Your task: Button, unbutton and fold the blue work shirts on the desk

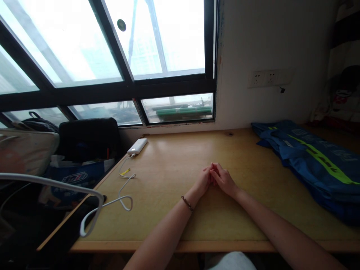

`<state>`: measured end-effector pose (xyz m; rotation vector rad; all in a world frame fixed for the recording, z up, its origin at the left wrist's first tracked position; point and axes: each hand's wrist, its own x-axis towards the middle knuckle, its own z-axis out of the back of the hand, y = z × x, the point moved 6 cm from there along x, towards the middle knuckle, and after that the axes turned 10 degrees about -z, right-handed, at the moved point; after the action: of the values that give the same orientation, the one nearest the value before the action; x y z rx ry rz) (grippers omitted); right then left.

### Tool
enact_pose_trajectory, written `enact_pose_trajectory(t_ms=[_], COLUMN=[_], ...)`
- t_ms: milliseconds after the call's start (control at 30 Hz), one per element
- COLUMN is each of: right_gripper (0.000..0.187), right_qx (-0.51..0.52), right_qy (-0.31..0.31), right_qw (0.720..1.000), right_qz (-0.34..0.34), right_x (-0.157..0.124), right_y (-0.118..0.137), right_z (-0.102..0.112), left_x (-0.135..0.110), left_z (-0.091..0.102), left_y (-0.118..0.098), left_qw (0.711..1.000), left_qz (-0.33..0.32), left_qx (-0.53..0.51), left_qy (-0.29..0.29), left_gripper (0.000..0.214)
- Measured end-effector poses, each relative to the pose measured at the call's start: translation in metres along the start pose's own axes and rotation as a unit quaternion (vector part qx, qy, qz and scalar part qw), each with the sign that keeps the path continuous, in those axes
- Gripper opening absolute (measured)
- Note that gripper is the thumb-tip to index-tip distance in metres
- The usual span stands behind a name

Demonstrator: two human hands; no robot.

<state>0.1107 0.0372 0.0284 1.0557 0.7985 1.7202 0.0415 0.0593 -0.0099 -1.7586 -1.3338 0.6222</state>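
Observation:
Both hands meet over the middle of the wooden table. My left hand (201, 183), with a dark bracelet (187, 203) round its wrist, has its fingers curled in against the other hand. Against it lies my right hand (225, 182), its fingers bent and folded together with the left ones. No object shows in either hand, though the space between the palms is hidden. The table top (168, 213) lies under both hands.
A white power bank (137, 146) with a white cable (120, 197) sits at the table's left edge. Folded blue cloth (306, 161) with a yellow-green stripe covers the right side. Left of the table are a black chair (89, 135) and a blue bag (75, 182).

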Motion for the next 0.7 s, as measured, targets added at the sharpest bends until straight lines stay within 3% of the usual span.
enact_pose_trajectory(t_ms=[700], right_gripper=[0.022], right_qx=[-0.001], right_qy=[-0.001], right_qw=[1.0], right_qz=[0.0], right_x=[0.001], right_y=[-0.0004], right_z=[0.0005], left_x=[0.0008], left_z=[0.0], left_y=[-0.0008], left_qw=[1.0], left_qz=[-0.006], left_qx=[0.009], left_qy=[0.008], left_gripper=[0.04])
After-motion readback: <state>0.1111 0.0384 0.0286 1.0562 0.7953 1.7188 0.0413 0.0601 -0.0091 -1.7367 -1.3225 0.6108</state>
